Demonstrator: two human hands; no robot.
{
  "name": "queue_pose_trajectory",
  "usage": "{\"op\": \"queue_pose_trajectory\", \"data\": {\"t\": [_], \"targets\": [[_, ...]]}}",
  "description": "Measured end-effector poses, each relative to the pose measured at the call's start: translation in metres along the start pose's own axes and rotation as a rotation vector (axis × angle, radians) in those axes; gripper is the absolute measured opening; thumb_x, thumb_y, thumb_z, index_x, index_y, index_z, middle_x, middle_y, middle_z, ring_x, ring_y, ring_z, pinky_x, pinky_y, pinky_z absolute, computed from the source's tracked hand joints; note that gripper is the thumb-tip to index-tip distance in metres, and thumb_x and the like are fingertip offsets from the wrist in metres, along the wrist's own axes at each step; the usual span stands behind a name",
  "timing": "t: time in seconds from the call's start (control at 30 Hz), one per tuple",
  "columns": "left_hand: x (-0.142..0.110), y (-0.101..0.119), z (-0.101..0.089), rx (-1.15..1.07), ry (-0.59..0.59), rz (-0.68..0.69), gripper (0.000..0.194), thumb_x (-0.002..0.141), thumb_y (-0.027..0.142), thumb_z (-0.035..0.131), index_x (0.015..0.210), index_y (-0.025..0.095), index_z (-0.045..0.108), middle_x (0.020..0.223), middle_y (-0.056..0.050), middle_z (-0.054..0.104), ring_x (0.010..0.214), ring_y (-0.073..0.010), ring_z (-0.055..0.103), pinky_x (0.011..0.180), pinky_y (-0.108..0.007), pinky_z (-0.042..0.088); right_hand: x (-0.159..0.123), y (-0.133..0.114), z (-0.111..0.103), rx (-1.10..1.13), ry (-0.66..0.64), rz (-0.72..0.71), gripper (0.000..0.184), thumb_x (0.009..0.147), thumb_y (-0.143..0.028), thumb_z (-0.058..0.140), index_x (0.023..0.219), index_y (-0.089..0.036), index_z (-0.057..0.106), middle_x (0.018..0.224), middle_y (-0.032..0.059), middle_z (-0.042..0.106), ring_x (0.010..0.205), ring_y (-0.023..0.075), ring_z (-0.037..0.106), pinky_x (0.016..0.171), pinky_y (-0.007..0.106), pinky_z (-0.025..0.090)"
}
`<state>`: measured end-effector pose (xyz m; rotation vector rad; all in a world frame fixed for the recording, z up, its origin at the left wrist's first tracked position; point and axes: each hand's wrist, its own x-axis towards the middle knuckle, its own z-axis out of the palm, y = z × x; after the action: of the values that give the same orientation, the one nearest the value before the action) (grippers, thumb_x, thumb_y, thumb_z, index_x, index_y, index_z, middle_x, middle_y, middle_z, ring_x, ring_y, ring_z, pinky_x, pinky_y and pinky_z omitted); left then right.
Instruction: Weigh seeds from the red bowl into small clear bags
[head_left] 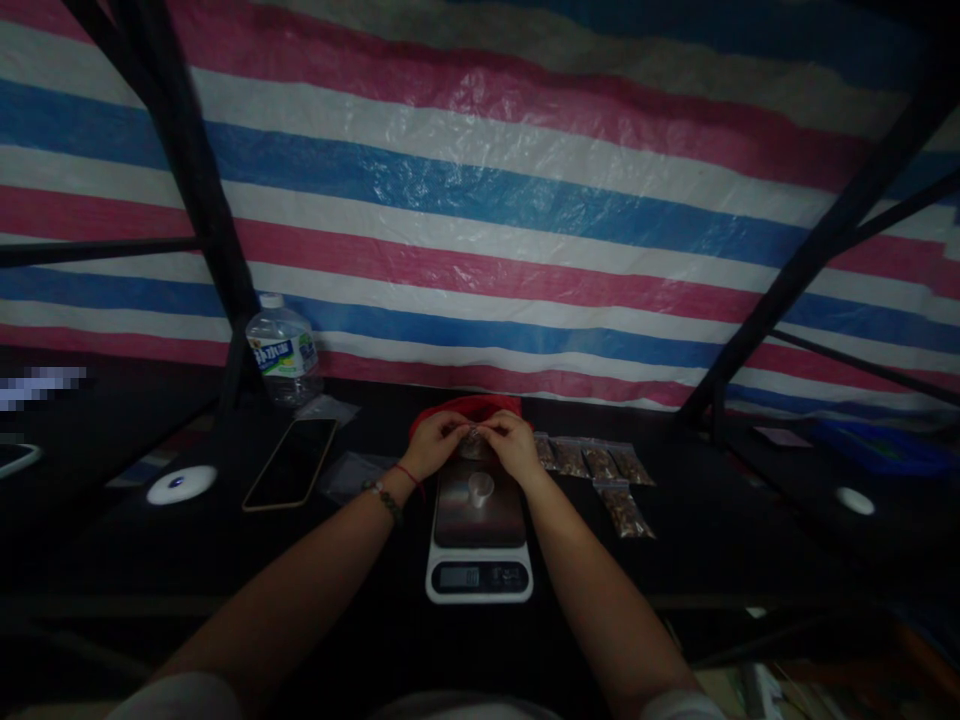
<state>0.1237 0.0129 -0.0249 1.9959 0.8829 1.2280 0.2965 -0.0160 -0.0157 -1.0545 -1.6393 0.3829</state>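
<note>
My left hand [436, 443] and my right hand [513, 444] meet above the far edge of a digital kitchen scale [480, 580]. Between them they pinch the top of a small clear zip bag [473, 443] with brownish contents, held by both sets of fingertips. Behind the hands lies a red bag or cloth [480, 404], partly hidden by them. A small clear cup [481, 489] rests on the metal plate of the scale. Right of my right hand, several filled zip bags [600, 461] lie in a row, with one more filled bag [623, 508] nearer to me.
Left of the scale are clear empty plastic bags [352, 474], a phone [291, 463] and a white round object [181, 485]. A large plastic bottle [283, 350] stands behind them. Black metal posts [202, 190] frame the table before a striped plastic sheet [480, 220].
</note>
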Motion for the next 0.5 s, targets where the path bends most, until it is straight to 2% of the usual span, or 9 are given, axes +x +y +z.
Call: {"op": "queue_pose_trajectory", "data": {"t": [0.13, 0.37, 0.5], "targets": [[-0.002, 0.004, 0.001, 0.009, -0.027, 0.046, 0.023, 0.079, 0.037, 0.06, 0.082, 0.016, 0.068, 0.085, -0.006, 0.07, 0.079, -0.0168, 0.064, 0.074, -0.027, 0.05, -0.001, -0.001, 0.003, 0.0, 0.003, 0.018, 0.006, 0.073, -0.023, 0.068, 0.069, -0.021, 0.071, 0.069, 0.0018, 0.063, 0.069, 0.0156, 0.058, 0.066, 0.027, 0.045], [0.001, 0.008, -0.008, 0.008, 0.11, -0.025, 0.025, 0.077, 0.04, 0.061, 0.078, 0.016, 0.071, 0.081, -0.005, 0.071, 0.076, -0.0171, 0.064, 0.073, -0.027, 0.051, 0.002, -0.017, -0.005, -0.004, -0.003, -0.018, 0.012, 0.08, -0.021, 0.059, 0.074, -0.022, 0.07, 0.073, 0.0019, 0.063, 0.074, 0.0157, 0.058, 0.07, 0.027, 0.045], [0.002, 0.009, -0.01, -0.041, 0.115, -0.001, 0.024, 0.076, 0.038, 0.063, 0.079, 0.016, 0.072, 0.083, -0.006, 0.071, 0.078, -0.0177, 0.065, 0.075, -0.028, 0.051, 0.002, -0.027, -0.013, -0.046, 0.044, -0.039, 0.014, 0.082, -0.023, 0.056, 0.071, -0.02, 0.064, 0.073, 0.0012, 0.06, 0.073, 0.0156, 0.056, 0.07, 0.027, 0.043]]}}
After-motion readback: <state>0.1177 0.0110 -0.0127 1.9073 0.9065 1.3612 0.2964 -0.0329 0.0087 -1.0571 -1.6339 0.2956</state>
